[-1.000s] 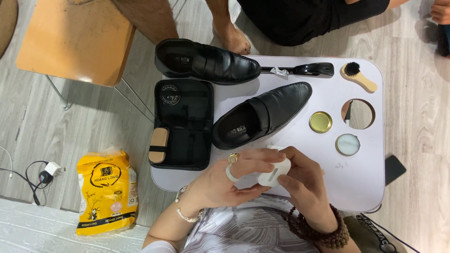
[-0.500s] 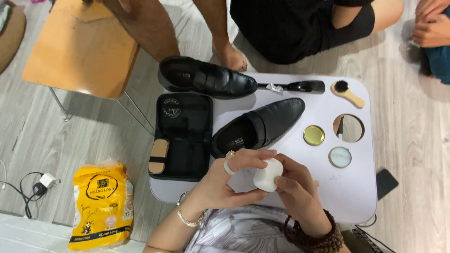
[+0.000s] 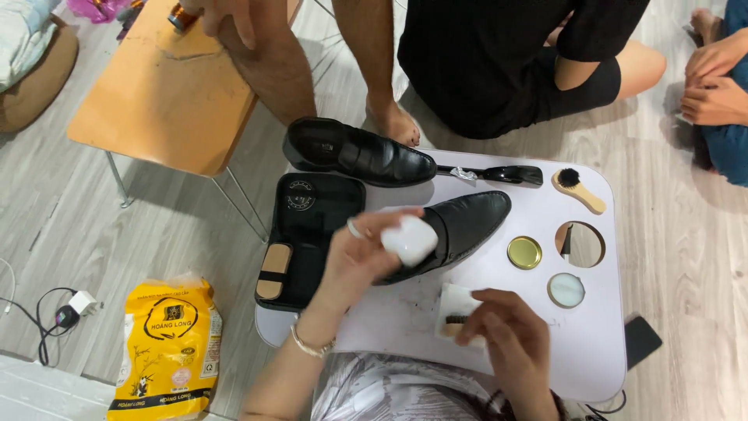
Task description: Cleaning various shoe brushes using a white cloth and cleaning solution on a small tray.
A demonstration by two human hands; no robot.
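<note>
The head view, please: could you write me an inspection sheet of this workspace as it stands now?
Surface: small white table with a round cutout.
Job's things: left hand holds a white sponge-like pad over a black shoe; right hand rests on a white cloth.
Clutter: second black shoe, open black kit case, gold tin lid, small wooden brush.
Grippers: both hands bare.
Cables: charger and cord on the floor.
Surroundings: yellow bag, wooden stool, other people seated.
</note>
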